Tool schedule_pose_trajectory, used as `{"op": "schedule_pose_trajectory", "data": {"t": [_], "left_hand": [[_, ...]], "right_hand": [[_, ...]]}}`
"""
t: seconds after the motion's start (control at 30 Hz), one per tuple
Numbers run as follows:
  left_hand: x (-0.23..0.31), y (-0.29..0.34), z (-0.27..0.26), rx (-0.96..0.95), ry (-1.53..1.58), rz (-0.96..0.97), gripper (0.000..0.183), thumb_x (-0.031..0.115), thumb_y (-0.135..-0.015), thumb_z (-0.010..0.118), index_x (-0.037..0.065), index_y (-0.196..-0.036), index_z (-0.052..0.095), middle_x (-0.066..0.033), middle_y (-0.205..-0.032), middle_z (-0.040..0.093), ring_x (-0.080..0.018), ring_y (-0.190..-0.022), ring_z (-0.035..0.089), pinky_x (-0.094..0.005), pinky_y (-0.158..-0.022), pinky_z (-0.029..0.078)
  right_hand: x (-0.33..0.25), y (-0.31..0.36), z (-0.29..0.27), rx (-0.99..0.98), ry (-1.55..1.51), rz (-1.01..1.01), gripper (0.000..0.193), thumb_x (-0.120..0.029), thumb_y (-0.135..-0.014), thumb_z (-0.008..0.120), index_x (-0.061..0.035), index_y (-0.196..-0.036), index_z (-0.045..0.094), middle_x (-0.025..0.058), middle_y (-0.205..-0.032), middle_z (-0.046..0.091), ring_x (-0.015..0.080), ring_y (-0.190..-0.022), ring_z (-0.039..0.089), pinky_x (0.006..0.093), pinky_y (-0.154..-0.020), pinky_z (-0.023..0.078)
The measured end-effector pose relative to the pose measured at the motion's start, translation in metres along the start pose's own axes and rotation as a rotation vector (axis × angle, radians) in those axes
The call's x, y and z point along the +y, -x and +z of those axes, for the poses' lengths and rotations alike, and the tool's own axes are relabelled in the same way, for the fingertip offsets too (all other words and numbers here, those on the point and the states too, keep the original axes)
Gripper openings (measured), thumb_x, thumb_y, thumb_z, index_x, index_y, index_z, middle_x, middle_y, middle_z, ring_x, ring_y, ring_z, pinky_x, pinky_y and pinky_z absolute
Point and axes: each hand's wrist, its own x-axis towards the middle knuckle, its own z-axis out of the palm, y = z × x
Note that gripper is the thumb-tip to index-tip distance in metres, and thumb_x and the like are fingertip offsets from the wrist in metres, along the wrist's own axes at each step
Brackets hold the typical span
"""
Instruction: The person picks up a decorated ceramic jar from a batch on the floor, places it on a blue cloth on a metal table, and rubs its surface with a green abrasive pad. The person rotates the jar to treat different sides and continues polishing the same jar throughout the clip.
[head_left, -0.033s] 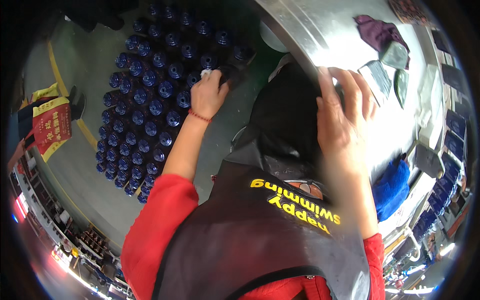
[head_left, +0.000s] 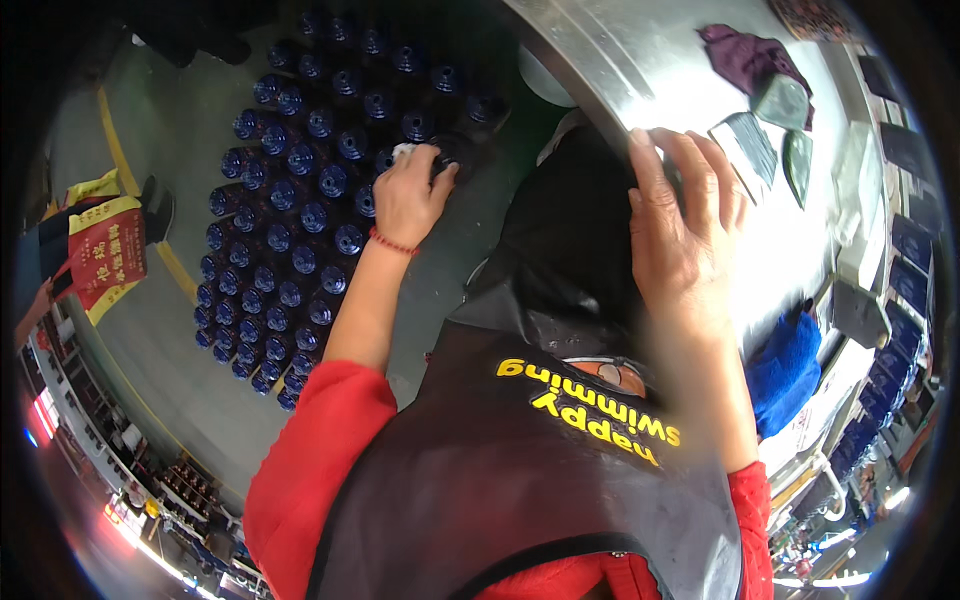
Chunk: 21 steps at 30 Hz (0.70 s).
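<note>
Blue glassy pieces [head_left: 332,180] crowd the floor [head_left: 200,130]; the metal table [head_left: 590,55] (shiny) bears a purple cloth [head_left: 748,58].

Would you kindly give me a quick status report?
Left hand at dark piece, white wad by fingertips, grip unclear. Right hand at edge of steel table. Blue pieces crowd left hand's far side.
</note>
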Motion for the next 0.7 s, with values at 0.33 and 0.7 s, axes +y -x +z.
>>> {"op": "schedule_pose_trajectory", "data": {"t": [0.33,0.7], "left_hand": [[0.104,0.021,-0.186,0.25,0.444,-0.112,0.016,0.005,-0.093,0.067,-0.002,-0.106,0.062,-0.0017,-0.093,0.06,-0.0059,-0.078,0.054,-0.0207,-0.069,0.045],[0.12,0.051,-0.207,0.308,1.069,-0.216,0.023,0.017,-0.102,0.056,-0.002,-0.115,0.056,-0.008,-0.098,0.067,-0.0112,-0.086,0.065,-0.0249,-0.077,0.053]], "right_hand": [[-0.04,0.072,0.036,-0.424,-1.303,0.522,0.053,-0.005,-0.093,0.062,-0.0034,-0.145,0.051,0.0114,-0.127,0.06,0.0239,-0.116,0.058,0.0352,-0.1,0.047],[-0.035,0.103,-0.012,-0.521,-1.728,0.237,0.044,0.004,-0.091,0.058,-0.0015,-0.135,0.061,0.0048,-0.123,0.056,0.0146,-0.117,0.05,0.0255,-0.1,0.039]]}}
